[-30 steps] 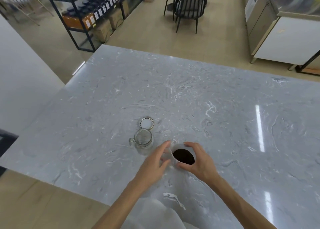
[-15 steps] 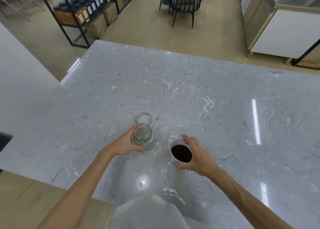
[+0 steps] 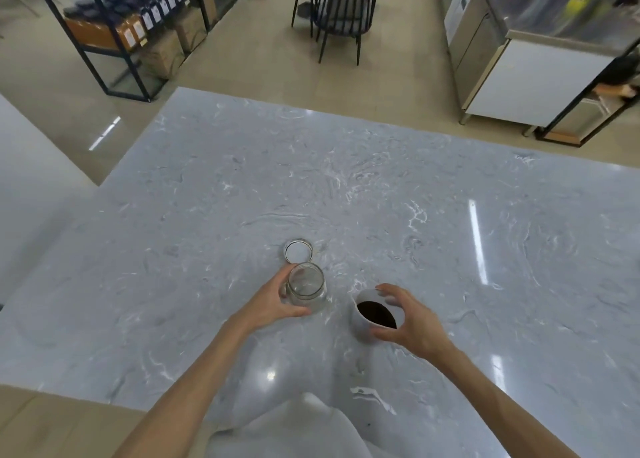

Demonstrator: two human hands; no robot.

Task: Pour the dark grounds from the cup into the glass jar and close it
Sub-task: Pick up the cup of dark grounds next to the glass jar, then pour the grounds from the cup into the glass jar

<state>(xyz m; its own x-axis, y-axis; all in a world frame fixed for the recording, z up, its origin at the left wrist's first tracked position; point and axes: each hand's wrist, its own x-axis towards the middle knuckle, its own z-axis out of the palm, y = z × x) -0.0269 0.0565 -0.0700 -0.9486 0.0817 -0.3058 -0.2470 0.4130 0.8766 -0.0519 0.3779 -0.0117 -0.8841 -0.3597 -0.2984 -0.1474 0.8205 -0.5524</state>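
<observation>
An empty clear glass jar [image 3: 306,286] stands upright and lidless on the grey marble table [image 3: 450,215]. My left hand [image 3: 268,302] wraps around its left side, thumb in front. The jar's round metal lid [image 3: 299,250] lies flat just behind it. To the right stands a white cup [image 3: 369,317] holding dark grounds [image 3: 376,314]. My right hand [image 3: 412,322] curls around the cup's right side, fingers behind and thumb low in front; the cup looks slightly tilted.
The table's near edge runs along the bottom left, with white cloth [image 3: 294,430] draped over it. Beyond the far edge, on the floor, are a black shelving rack [image 3: 131,32], a dark chair [image 3: 341,11] and a steel counter [image 3: 519,59].
My left hand left the cup and moved left to grip the jar. My right hand has kept its hold around the cup.
</observation>
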